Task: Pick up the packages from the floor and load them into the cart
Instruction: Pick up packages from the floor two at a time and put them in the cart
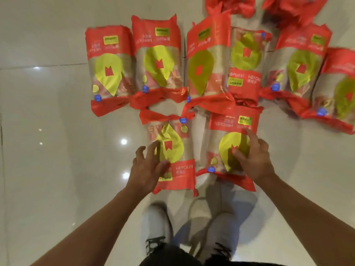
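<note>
Head view shows us a pale glossy floor (57,131) and, spread across it, red packages with yellow-green drop shapes: a far row (201,64) of them lying side by side, two more at the top edge (269,6), and two nearer ones just in front of our shoes (155,223). Our bare arms reach down from the lower corners toward the near pair. The left package (172,152) lies with its brand name toward us; our left hand (148,166) is open over its left edge, fingers spread and curled, gripping nothing. The right package (230,148) lies just beside it, with a narrow strip of floor between; our right hand (251,158) rests on its right half, fingers splayed on the yellow-green drop, not closed around it.
</note>
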A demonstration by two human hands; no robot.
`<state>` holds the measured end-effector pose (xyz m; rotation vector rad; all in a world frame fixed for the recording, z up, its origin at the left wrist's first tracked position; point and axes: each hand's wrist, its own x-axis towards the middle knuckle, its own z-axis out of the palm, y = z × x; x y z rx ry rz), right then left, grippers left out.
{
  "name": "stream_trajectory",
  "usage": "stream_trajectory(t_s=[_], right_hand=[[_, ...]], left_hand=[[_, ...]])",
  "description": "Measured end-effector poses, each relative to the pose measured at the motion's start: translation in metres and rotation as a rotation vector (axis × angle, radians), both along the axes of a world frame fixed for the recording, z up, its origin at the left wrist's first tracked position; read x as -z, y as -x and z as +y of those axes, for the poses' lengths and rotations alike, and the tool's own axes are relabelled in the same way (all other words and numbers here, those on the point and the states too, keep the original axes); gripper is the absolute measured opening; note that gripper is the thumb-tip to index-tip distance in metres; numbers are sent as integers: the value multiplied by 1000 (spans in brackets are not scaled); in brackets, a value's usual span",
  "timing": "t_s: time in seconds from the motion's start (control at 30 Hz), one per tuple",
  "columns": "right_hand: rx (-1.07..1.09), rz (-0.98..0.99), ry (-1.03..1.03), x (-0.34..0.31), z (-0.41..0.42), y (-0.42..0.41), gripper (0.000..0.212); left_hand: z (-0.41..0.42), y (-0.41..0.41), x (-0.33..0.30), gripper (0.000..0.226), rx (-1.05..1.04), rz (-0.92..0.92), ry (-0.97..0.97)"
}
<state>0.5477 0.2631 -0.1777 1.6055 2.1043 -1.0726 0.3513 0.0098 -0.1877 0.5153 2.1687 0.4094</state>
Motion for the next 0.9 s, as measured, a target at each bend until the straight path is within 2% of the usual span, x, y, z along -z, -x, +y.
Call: stream_trajectory(t_s=[0.13,0.27,0.37,0.53,0.67,0.9], right_hand=[[63,170,-44,50,21,-12,85],[34,249,34,55,14,-18,107],[58,301,51,57,6,-14,106],[51,344,40,51,-6,-11,94],[57,360,11,56,-13,-18,84],[74,364,17,24,-22,-20,86]], left_hand=[[15,-3,59,72,-105,-36,-246],[-1,-6,62,78,-112,45,-376],[4,-9,68,83,-117,64,-429],[22,-13,72,82,-108,80,-417],[20,-19,67,80,-148,-36,-446],[9,-11,44,81,-117,-28,-414]])
